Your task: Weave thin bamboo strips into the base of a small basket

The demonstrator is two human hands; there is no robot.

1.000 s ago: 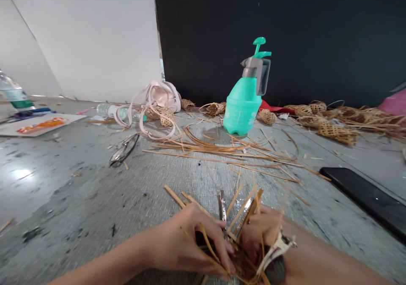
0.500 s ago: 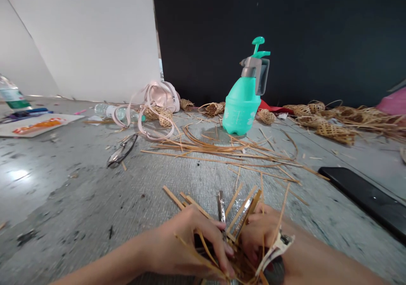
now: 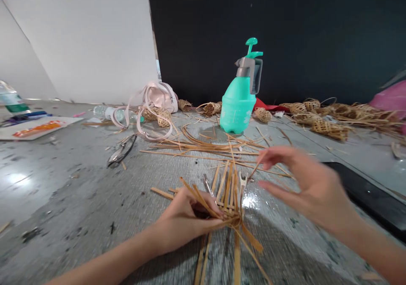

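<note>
My left hand (image 3: 190, 219) pinches a partly woven piece of bamboo strips (image 3: 234, 217) low over the table, and loose strip ends stick out around it on all sides. A silver metal clip (image 3: 208, 185) juts up just beyond the fingers. On the far right of the weave sits a pale clip (image 3: 242, 181), with a thin strip beside it. My right hand (image 3: 304, 183), blurred by motion, is to the right of the weave with thumb and forefinger apart. The thin strip's tip lies close to its forefinger; whether they touch I cannot tell.
Loose bamboo strips (image 3: 203, 147) lie across the table ahead, before a green spray bottle (image 3: 237, 107). Glasses (image 3: 122, 152) lie left, a black phone (image 3: 364, 196) right. Woven baskets (image 3: 330, 129), a pink bag (image 3: 161, 97) and a plastic bottle (image 3: 119, 113) are farther back.
My right hand has left the weave, moving right and up, and its fingers have spread. The weave now shows more fully, turned somewhat, with my left hand still on it.
</note>
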